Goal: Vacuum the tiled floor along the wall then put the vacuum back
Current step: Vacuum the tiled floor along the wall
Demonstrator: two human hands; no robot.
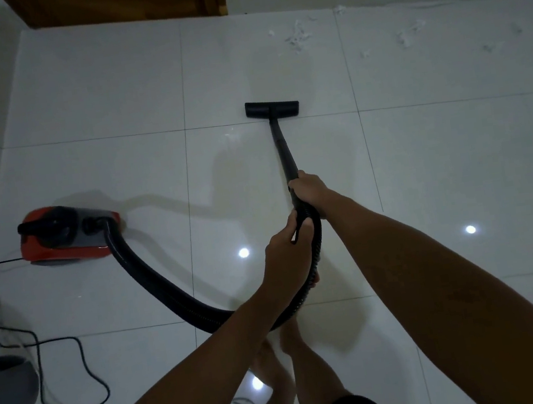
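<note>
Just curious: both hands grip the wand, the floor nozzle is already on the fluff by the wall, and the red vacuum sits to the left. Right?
Not quite: the head view shows the floor nozzle short of the fluff, on clean tile. The rest holds.

Dim, bluish light; ceiling lamps glint on the glossy tiled floor (424,162), whose wide-angle edges bend, perhaps softly blurred.

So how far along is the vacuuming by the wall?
Early. Both hands, right hand and left hand, grip the wand with the floor head short of the wall. White debris still lies along the baseboard. The red vacuum is still out, cord plugged.
</note>
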